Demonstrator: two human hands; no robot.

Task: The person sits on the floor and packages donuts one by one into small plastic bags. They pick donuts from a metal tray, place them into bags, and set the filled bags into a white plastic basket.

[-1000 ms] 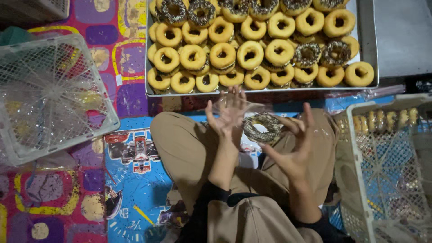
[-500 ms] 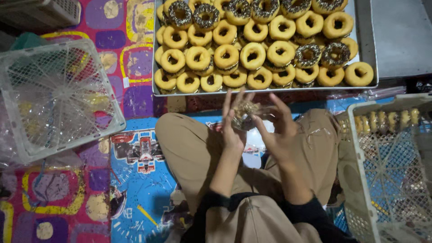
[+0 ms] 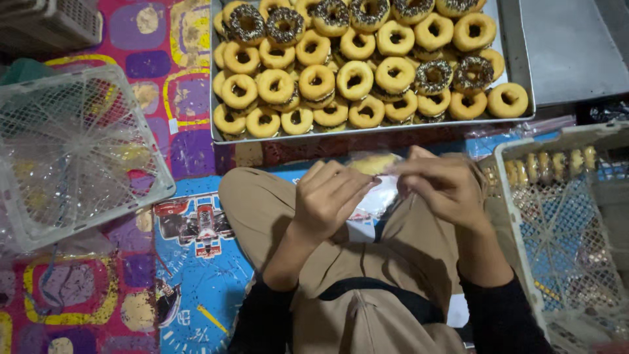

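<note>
While a white plastic basket point(image 3: 72, 154) lies at left, left hand point(image 3: 327, 196) and right hand point(image 3: 442, 183) pinching a clear-wrapped plain doughnut point(image 3: 373, 164) above the lap, one metal tray point(image 3: 517, 59) of about thirty doughnuts behind, second basket point(image 3: 563, 216) right.

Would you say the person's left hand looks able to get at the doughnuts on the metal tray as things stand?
Probably yes, once freed: the left hand now pinches a clear wrapper together with the right hand. The doughnuts lie uncovered on the tray, nothing between.
</note>
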